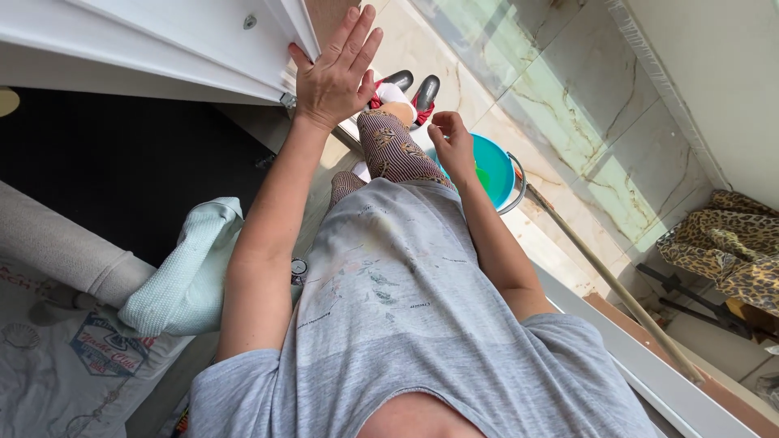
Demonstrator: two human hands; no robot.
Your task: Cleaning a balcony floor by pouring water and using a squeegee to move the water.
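At the bottom of the frame a grey T-shirt (406, 324) fills the near view, with both bare arms reaching up from it. To the left of the left arm lies a pale green knitted cloth (191, 276), draped over the edge of a grey cushion (65, 243) at the lower left.

Right of centre, the right hand (454, 146) hangs just above a turquoise bucket (499, 166); its fingers are curled loosely inward, and what they pinch, if anything, cannot be told. A long wooden handle (608, 280) runs from the bucket's rim down to the lower right.

Higher up, at upper centre, the left hand (334, 73) lies flat against the edge of a white window frame (203, 40), fingers straight and slightly spread. Beyond it, black and red sandals (406, 89) stand on the marble floor (568, 105).
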